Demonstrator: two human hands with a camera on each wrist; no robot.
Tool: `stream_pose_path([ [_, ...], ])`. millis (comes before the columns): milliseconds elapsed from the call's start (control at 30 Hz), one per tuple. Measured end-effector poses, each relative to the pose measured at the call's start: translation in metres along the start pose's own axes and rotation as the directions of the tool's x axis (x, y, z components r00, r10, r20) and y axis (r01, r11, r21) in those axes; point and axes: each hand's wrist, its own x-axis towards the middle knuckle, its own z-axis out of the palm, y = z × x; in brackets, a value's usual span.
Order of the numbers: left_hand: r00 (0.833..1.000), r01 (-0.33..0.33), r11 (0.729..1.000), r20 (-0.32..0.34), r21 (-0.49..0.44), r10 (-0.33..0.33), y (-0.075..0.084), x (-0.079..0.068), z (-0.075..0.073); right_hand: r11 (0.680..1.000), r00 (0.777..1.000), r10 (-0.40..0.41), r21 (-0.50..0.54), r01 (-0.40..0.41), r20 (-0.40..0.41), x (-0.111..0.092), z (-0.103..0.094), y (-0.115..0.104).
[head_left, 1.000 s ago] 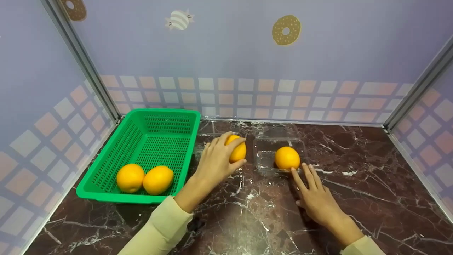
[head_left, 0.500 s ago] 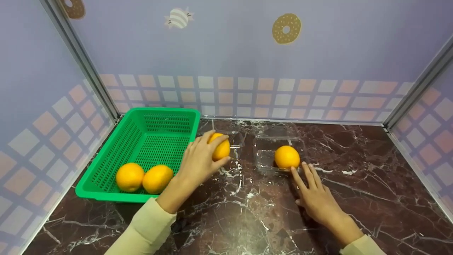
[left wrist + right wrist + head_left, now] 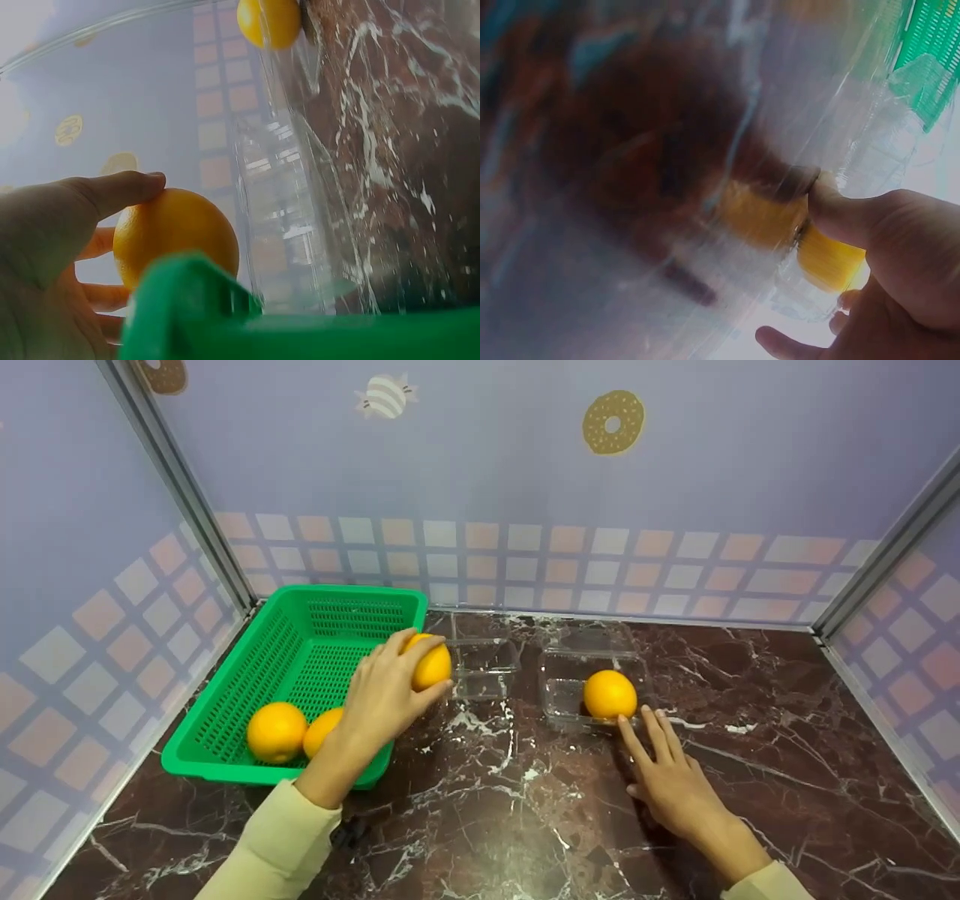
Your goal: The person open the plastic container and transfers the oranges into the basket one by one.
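Note:
My left hand (image 3: 381,690) grips an orange (image 3: 435,664) over the right rim of the green basket (image 3: 225,772). In the left wrist view the thumb lies across the top of that orange (image 3: 176,232), with fingers behind it and the basket rim in front. Two more oranges sit at the near end of the basket: one in full view (image 3: 277,733), the other (image 3: 321,731) partly covered by my left wrist. My right hand (image 3: 671,780) has its fingers extended to the near right edge of a clear plastic box (image 3: 559,701). A single orange (image 3: 610,694) sits inside that box.
A second clear plastic box (image 3: 484,656) stands between the basket and the box with the orange, its lid part toward the back wall. Purple panels (image 3: 487,472) enclose the dark marble tabletop (image 3: 510,825) at the back and sides.
My left hand has carried its orange leftward, from over the middle plastic box to the basket's right rim. My right hand and the orange beside it have stayed put.

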Motion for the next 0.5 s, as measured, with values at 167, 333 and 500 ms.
stream_pose_path([
  [167, 0.999, 0.031, 0.999, -0.008, -0.01, -0.031, -0.011, -0.003, -0.007, 1.0, 1.0, -0.011, -0.013, 0.011, -0.015, -0.001, 0.001, 0.0],
  [333, 0.999, 0.051, 0.999, -0.005, -0.011, -0.051, -0.017, -0.001, -0.014, 1.0, 1.0, -0.017, -0.014, 0.016, -0.026, -0.001, -0.001, -0.001],
  [500, 0.997, 0.071, 0.997, 0.024, -0.023, -0.07, -0.024, 0.0, -0.019, 1.0, 1.0, -0.015, -0.005, 0.015, -0.02, 0.0, 0.0, -0.001],
])
